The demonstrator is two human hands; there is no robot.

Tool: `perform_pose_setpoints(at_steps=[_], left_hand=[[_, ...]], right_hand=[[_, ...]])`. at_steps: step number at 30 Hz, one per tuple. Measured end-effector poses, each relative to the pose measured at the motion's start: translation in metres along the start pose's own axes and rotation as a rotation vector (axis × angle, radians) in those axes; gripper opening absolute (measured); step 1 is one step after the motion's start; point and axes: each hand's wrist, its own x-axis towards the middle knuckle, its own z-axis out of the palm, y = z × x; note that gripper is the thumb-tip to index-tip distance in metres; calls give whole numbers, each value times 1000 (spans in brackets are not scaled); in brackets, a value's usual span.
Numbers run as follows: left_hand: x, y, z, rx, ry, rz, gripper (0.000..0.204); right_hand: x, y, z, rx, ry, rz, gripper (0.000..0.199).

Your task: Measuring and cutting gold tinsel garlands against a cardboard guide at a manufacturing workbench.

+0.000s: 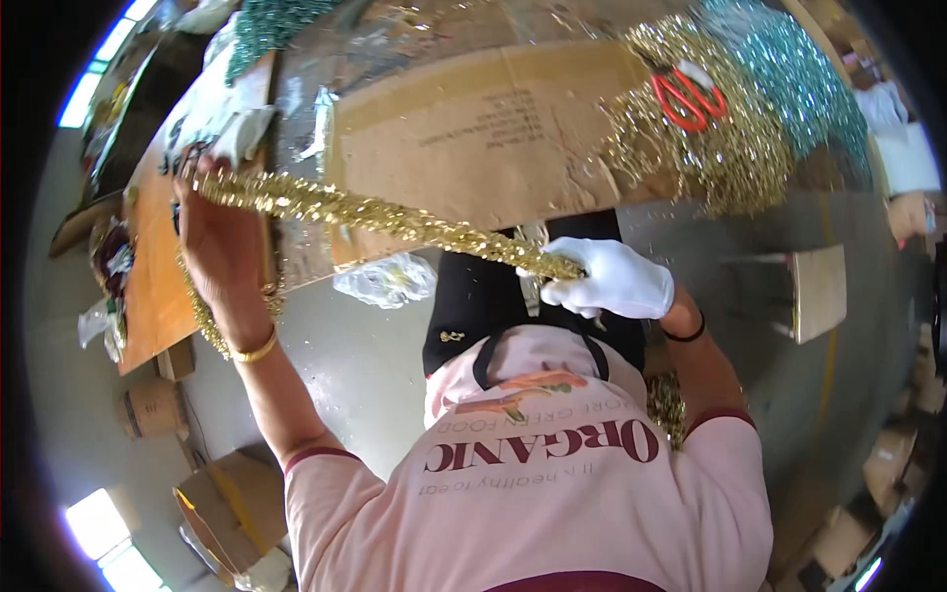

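Note:
A gold tinsel garland (395,219) is stretched slantwise between my two hands, above the near edge of the work table. My right hand (617,281), in a white glove, is closed round its lower right end. At the upper left, my bare left hand (212,232) has its fingers at the other end, near a small dark fixture (192,156) on the table; the fingertips are partly hidden. More gold tinsel hangs in a loop behind my left wrist.
A flattened cardboard sheet (473,138) covers the table's middle. Red-handled scissors (688,99) lie on a heap of gold tinsel strands (740,158), with teal tinsel (804,79) beyond. A clear plastic bag (387,280) is below the table edge. A stool (819,294) and cardboard boxes (232,503) stand around.

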Motion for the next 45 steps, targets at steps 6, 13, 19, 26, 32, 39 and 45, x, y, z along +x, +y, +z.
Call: perform_pose_setpoints(at_steps=[6,13,19,26,32,39,45], left_hand=[[-63,-41,-43,93,91,-166,19],[-135,-54,-93,233,358,-264,12],[-159,-59,-131,590,495,-291,7],[-117,-57,-110,1131,295,-389,9],[-112,-57,-125,1194,128,-363,9],[-112,-65,-127,1233,151,-328,8],[-111,-63,-126,1310,73,-264,10]], right_hand=[[-26,60,-25,364,-189,29,39],[-12,64,-48,-367,91,183,37],[1,46,-56,-617,394,-132,36],[46,60,-87,-1402,702,-587,42],[50,63,-88,-1439,751,-652,47],[52,70,-89,-1422,827,-629,45],[51,68,-91,-1395,811,-585,42]])
